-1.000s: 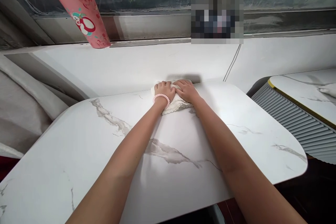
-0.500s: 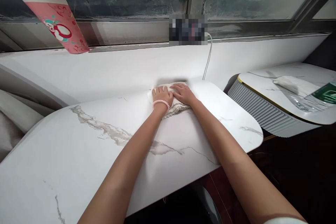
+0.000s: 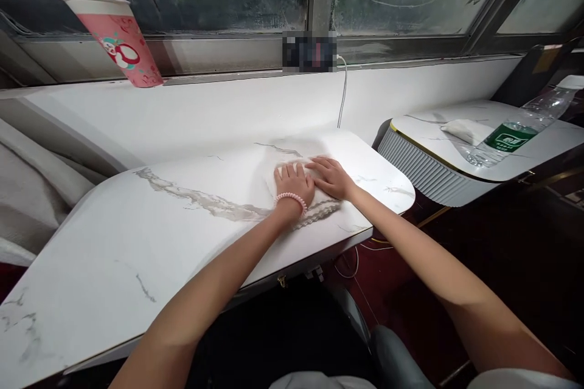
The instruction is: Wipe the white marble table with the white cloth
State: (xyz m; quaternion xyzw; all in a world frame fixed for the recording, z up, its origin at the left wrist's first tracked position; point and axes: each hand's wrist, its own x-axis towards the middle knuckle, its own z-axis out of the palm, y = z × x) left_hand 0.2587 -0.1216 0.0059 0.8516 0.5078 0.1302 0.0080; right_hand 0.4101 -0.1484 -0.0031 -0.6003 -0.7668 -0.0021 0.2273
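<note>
Both my hands press flat on a folded white cloth that lies on the white marble table. My left hand, with a pink coiled band at the wrist, covers the cloth's left part. My right hand lies beside it on the right part, the two hands touching. The fingers are spread flat, so the cloth is pinned under the palms and only its near edge shows.
A pink paper cup with a red straw stands on the window ledge at the far left. A white cable hangs down the wall. A second marble table at right holds a plastic water bottle and a white cloth.
Both hands have drawn the cloth back from the wall edge toward the near edge of the table. The view has swung right, bringing the second table and bottle into sight.
</note>
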